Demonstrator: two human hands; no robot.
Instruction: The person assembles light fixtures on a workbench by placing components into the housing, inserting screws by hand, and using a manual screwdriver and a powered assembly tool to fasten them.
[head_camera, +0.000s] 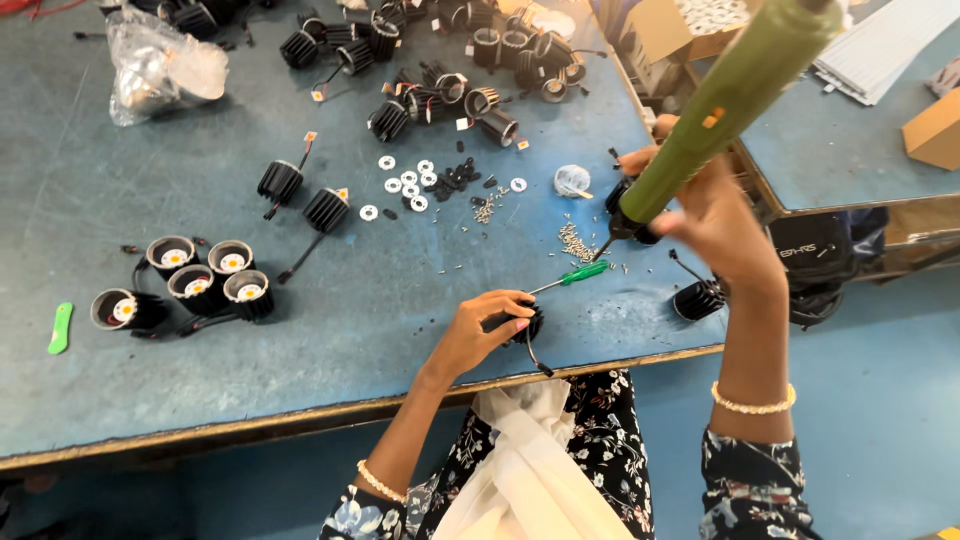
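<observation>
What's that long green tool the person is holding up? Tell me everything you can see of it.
The green tool is a long olive cylinder, plastic by its look, with a small orange mark on its side and a black nose ending in a thin bit. It tilts, tip down-left over the blue table. The right hand grips its lower end; its top runs out of view.

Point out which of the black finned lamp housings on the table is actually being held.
The housing at the table's near edge, gripped by the left hand beside the green screwdriver. All other housings lie untouched; the right hand holds the green power driver.
</observation>
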